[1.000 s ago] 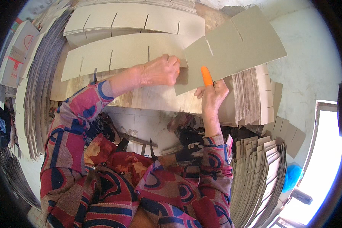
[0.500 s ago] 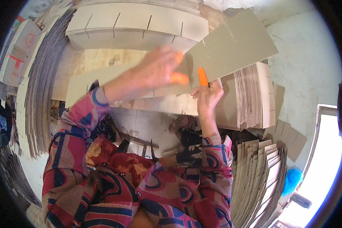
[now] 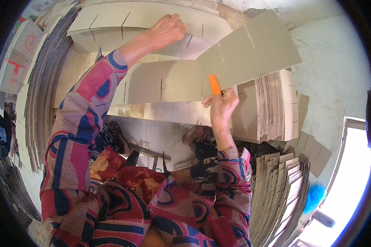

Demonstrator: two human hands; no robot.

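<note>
R hand [image 3: 224, 101] is pinching near edge of gray card [image 3: 255, 49], orange finger cover [image 3: 214, 84] on top, other fingers folded. L hand [image 3: 167, 32] is resting at back card pile [image 3: 107, 18], fingers half curled; can't tell if it's gripping any. Gray card is tilting above R side of surface [image 3: 165, 111], meeting pale card [image 3: 181, 80]; can't tell if joined. Tip: go easy, no bending at slits [image 3: 250, 34]. Long axis is running low L to up R, far end pointing away from person.
</note>
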